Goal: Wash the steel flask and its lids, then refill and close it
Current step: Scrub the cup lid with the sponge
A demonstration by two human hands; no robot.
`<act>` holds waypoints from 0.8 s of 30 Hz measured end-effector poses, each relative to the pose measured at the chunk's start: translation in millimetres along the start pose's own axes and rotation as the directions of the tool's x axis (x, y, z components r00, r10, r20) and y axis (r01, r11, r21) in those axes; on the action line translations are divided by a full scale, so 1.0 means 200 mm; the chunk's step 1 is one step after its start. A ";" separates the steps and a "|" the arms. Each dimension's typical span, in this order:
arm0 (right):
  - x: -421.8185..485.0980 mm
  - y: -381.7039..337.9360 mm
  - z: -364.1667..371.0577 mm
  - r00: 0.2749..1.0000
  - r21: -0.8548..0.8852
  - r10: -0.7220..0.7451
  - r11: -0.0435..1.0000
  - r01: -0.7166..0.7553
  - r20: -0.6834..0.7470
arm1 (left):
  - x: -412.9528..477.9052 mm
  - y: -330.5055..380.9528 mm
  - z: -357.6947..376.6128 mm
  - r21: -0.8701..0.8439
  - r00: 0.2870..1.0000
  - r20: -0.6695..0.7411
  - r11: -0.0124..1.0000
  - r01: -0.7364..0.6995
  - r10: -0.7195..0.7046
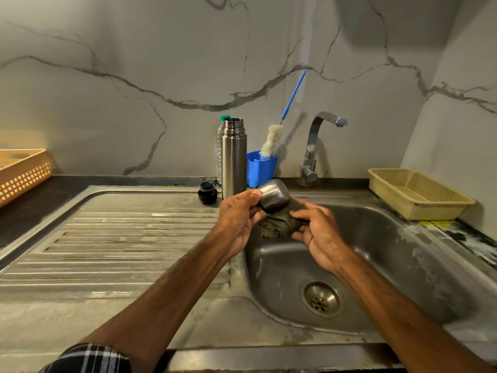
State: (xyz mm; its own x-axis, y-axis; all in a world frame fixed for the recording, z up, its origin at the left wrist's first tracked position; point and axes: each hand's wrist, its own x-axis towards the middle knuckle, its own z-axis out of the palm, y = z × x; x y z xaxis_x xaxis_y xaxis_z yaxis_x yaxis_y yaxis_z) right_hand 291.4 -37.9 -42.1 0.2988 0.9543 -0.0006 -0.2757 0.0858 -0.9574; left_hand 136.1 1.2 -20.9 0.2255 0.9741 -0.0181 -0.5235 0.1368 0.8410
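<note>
The open steel flask [233, 157] stands upright at the back of the drainboard, without its lids. Its small black inner lid [207, 193] sits just left of it on the steel surface. My left hand [238, 219] grips the steel cup lid [274, 196] over the left edge of the sink basin, the lid tilted. My right hand [317, 234] holds a dark green scrub pad [279, 226] pressed against the lid's underside. A clear plastic water bottle [220, 154] with a green cap stands behind the flask.
A blue holder [261, 169] with a blue-handled bottle brush [273, 141] stands right of the flask. The tap [320, 138] is off above the sink basin [376, 265]. A beige basket [419, 193] sits at right, an orange crate [24, 173] at far left. The ribbed drainboard [121, 238] spreads left.
</note>
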 end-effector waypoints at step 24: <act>0.00 0.00 -0.02 0.986 -0.021 0.134 0.990 -0.137 -0.094 | -0.01 -0.18 0.08 -0.098 0.994 -0.026 0.990 0.100 -0.103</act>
State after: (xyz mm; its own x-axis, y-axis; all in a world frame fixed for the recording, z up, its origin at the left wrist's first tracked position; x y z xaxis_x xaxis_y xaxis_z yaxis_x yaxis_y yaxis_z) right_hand 294.5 -39.8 -43.8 0.3436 0.9260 -0.1563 -0.2944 -0.0518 -0.9543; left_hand 166.4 -8.8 -42.3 0.2569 0.9591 -0.1191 -0.5764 0.2509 0.7777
